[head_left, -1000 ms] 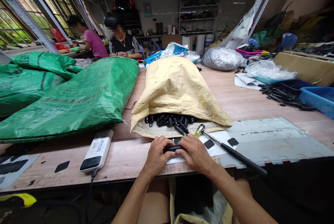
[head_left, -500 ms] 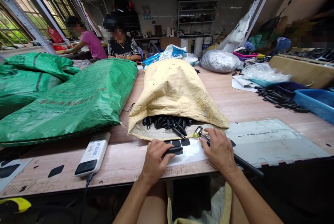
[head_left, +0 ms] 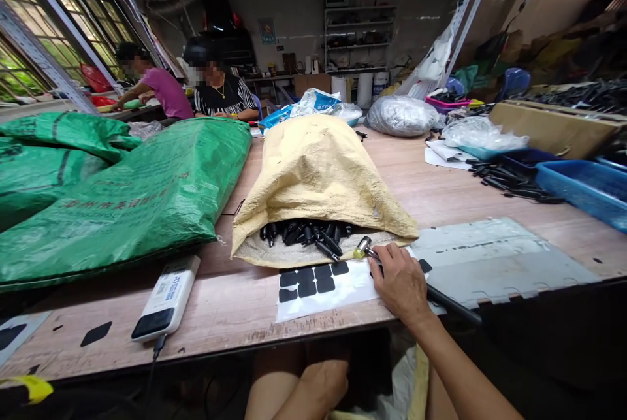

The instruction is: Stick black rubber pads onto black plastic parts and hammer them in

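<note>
My right hand (head_left: 400, 283) lies over the metal shaft of a small hammer (head_left: 453, 304), fingers curled round it. The hammer's yellowish-tipped head points at the sack mouth, and its black handle runs off to the right. Below the table edge is my left hand (head_left: 327, 377), above the open bag (head_left: 418, 381) between my legs; its fingers are in shadow, so I cannot tell whether it holds anything. A white sheet with black rounded-square stickers (head_left: 307, 281) lies in front of the yellow sack (head_left: 318, 172). Black cylindrical parts (head_left: 308, 234) fill the sack's mouth.
Green sacks (head_left: 147, 191) lie at the left, with a white power bank (head_left: 166, 299) and its cable in front. A grey mat (head_left: 504, 260) is at the right, near a blue tray (head_left: 582, 188) and a pile of black parts (head_left: 509, 181). Two people sit at the back left.
My left hand has left the sticker sheet with a black cylindrical part and dropped below the table edge. My right hand stays on the hammer. The view has shifted slightly.
</note>
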A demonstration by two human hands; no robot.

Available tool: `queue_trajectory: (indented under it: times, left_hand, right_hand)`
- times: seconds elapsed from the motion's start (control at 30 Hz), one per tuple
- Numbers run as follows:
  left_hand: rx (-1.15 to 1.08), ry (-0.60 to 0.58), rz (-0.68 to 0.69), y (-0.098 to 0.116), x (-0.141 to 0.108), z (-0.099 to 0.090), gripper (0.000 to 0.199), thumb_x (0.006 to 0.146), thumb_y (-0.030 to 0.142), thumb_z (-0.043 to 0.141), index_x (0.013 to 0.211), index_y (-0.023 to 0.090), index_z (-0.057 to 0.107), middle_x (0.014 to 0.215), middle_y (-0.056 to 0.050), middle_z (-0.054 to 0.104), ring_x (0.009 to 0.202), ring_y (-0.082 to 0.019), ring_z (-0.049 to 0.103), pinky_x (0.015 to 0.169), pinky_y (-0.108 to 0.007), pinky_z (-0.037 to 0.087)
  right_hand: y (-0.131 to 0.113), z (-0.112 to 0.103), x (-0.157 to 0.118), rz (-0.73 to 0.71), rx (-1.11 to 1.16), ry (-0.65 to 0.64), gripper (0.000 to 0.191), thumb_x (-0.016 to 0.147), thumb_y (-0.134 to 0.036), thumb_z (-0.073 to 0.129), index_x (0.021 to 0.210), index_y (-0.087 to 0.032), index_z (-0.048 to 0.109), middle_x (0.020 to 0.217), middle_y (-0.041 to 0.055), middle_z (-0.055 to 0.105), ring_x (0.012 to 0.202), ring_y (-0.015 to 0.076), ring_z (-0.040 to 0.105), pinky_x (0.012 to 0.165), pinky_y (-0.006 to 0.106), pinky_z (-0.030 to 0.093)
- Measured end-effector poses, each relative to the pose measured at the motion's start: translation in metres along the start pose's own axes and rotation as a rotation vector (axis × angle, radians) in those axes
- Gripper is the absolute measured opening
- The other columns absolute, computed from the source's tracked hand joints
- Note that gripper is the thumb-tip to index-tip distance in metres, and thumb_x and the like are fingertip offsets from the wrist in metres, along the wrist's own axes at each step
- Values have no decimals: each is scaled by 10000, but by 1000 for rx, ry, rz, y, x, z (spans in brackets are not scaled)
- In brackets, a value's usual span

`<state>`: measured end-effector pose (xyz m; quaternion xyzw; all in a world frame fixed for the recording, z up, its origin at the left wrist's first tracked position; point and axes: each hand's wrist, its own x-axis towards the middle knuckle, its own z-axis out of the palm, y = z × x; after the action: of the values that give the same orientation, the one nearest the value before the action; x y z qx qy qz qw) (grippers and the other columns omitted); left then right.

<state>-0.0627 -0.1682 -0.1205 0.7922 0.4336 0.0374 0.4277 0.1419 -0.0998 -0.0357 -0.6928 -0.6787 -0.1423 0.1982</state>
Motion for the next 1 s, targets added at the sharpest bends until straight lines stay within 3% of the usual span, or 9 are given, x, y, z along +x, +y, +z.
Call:
queue_trajectory:
  times: [0.17, 0.27, 0.33, 0.37, 0.4, 0.5, 0.57, 0.73, 1.0]
  left_hand:
    - [-34, -139, 78, 27, -7, -25, 283, 967, 351, 603, 1224, 233, 612, 1288, -88, 599, 1116, -216, 615, 912, -390, 553]
    - [-70, -240, 174, 44, -19, -52, 219, 924, 382, 657, 1113, 275, 687, 1103, -38, 702, 973, -191, 671, 843, -314, 558]
    - [-130, -276, 277, 53, -22, -86, 217, 881, 411, 695, 1057, 291, 733, 926, 7, 749, 837, -174, 696, 753, -255, 540]
    - [-168, -226, 301, 56, -20, -106, 235, 884, 421, 679, 1055, 271, 740, 886, 12, 752, 792, -170, 693, 695, -239, 525]
    - [-153, -77, 291, 58, -16, -128, 213, 919, 396, 619, 993, 244, 748, 861, 8, 745, 786, -167, 681, 684, -238, 508]
    - [74, 629, 103, 49, 8, -183, 172, 920, 274, 550, 859, 200, 694, 858, -30, 696, 829, -190, 640, 754, -293, 485]
    - [240, 883, -32, 36, 28, -203, 51, 862, 197, 585, 887, 190, 628, 934, -62, 652, 910, -225, 616, 823, -342, 480]
    - [369, 925, -188, 15, 56, -205, 226, 838, 194, 617, 1025, 202, 490, 1020, -77, 591, 926, -253, 611, 783, -358, 485]
    - [310, 950, -142, 11, 37, -209, 298, 814, 168, 608, 1080, 216, 482, 900, -26, 617, 806, -208, 641, 741, -309, 480]
  right_hand:
    - [1, 1, -1, -6, -5, 11, 164, 966, -319, 527, 1048, -215, 622, 937, 72, 593, 903, 238, 494, 751, 349, 300]
    - [1, 2, -1, -10, -13, 3, 174, 973, -323, 513, 1054, -212, 620, 940, 75, 592, 909, 241, 496, 752, 351, 302]
    - [1, 3, -1, -17, -15, 9, 176, 971, -321, 513, 1059, -211, 618, 941, 78, 592, 909, 244, 496, 752, 353, 302]
    - [1, 3, -1, -18, -14, 14, 175, 969, -320, 516, 1061, -211, 617, 942, 78, 592, 908, 244, 497, 752, 353, 302]
    - [1, 3, -1, -18, -11, 15, 173, 966, -319, 519, 1063, -212, 617, 945, 76, 593, 907, 243, 497, 752, 352, 302]
    - [1, 3, -1, -8, 6, 6, 162, 962, -312, 527, 1058, -216, 615, 955, 68, 595, 903, 238, 500, 756, 352, 307]
    - [1, 3, -1, -4, 19, -2, 151, 959, -306, 532, 1051, -219, 615, 956, 64, 596, 899, 236, 500, 757, 354, 308]
    - [0, 1, 0, 0, 33, -4, 142, 953, -295, 536, 1047, -222, 613, 955, 63, 597, 911, 239, 501, 767, 357, 309]
    - [1, 1, 0, -5, 46, 14, 137, 945, -293, 546, 1043, -224, 613, 943, 63, 597, 905, 236, 507, 758, 353, 311]
